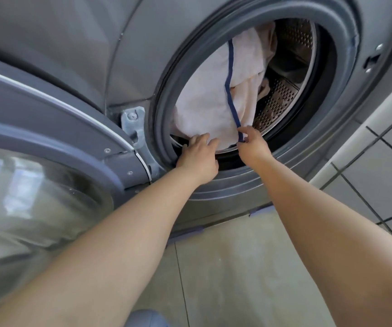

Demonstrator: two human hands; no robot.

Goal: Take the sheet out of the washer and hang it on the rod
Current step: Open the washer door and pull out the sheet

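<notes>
A pale pink sheet (209,95) with a dark blue edge strip (230,90) fills the left half of the grey washer's (143,55) round opening and hangs over its rubber seal (346,74). My left hand (198,156) grips the sheet's lower edge at the bottom of the opening. My right hand (252,145) pinches the blue strip where it ends at the sheet's lower corner. The rod is not in view.
The washer's door (48,149) stands swung open at the left, its glass bowl close to my left forearm. The perforated metal drum (282,100) shows behind the sheet. A white tiled wall (379,161) runs at the right, beige floor tiles (237,267) below.
</notes>
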